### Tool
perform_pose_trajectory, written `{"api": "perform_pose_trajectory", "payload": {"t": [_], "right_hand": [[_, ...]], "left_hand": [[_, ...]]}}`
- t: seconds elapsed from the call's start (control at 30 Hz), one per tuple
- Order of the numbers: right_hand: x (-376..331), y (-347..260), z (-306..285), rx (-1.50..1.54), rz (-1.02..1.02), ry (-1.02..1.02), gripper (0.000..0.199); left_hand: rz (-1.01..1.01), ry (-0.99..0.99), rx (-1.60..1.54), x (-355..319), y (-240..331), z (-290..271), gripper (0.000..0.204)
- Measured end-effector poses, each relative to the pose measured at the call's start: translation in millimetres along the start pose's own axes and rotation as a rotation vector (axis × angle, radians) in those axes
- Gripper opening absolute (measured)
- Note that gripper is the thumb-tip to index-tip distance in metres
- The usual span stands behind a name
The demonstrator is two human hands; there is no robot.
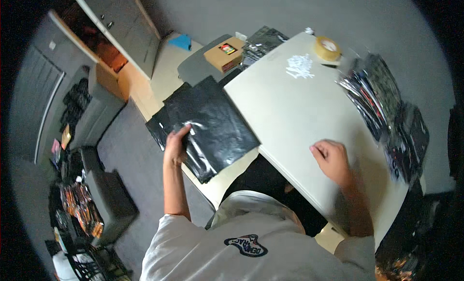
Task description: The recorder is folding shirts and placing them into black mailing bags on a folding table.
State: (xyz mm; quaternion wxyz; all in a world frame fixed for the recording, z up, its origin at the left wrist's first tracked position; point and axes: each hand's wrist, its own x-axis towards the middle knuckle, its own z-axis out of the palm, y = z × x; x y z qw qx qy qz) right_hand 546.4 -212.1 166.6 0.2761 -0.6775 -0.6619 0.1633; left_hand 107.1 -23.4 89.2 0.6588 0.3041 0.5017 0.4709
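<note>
Left of the table, my left hand [176,146] pinches the glossy edge of a black plastic bag [212,119], with its thumb and forefinger closed at the plastic. That bag lies in a stack of similar flat black bags beside the table's edge, and what sits under the stack is mostly hidden. Over the white table [280,107], my right hand [332,160] is curled into a loose fist, and nothing shows in it. I cannot tell whether that hand touches the tabletop.
A small pile of white strips [299,67] and a tape roll [327,48] lie on the table's far part. Plastic-wrapped dark packages [369,100] line its right side. Beyond the stack stands a cardboard box [224,54]. More packages crowd the grey sofa [108,203] at left.
</note>
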Motion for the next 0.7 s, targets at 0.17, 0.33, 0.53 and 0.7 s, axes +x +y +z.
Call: {"api": "perform_pose_trajectory", "payload": {"t": [0.17,0.33,0.53,0.7], "right_hand": [[-7.7,9.5,20.8,0.074,0.134,0.056,0.007],[-3.0,2.3,42.3,-0.092,0.041,0.142,0.014],[8.3,-20.6,52.7,-0.053,0.202,0.195,0.017],[15.6,-21.6,52.7,-0.234,0.140,0.151,0.018]], "left_hand": [[0.121,0.205,0.056,41.7,25.0,-110.2,0.023],[0.390,0.341,0.462,105.3,33.4,-149.3,0.025],[0.350,0.284,0.442,215.0,-16.4,-85.8,0.034],[0.155,0.021,-0.012,259.9,-25.1,9.4,0.043]]}}
